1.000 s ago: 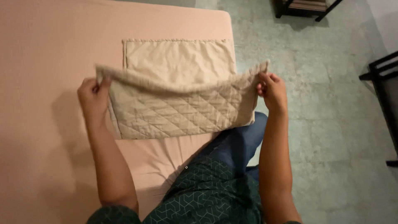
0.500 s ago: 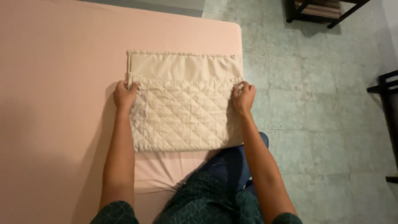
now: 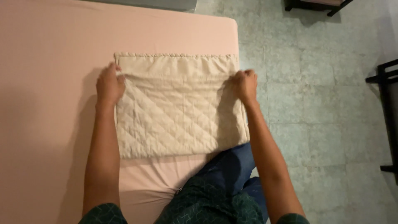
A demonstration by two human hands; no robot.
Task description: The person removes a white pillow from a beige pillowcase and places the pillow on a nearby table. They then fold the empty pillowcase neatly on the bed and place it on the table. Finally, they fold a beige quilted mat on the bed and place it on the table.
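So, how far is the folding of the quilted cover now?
One fold looks done: the quilted cover lies doubled on the pink bed, its folded layer stopping short of the far edge. The left hand and right hand hold that layer's corners. Any further fold is not yet made.

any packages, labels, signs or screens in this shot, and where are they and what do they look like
None in view. There is only a cream quilted cloth on a pink bed sheet, held at its fold by the left hand and right hand, beside a tiled floor.
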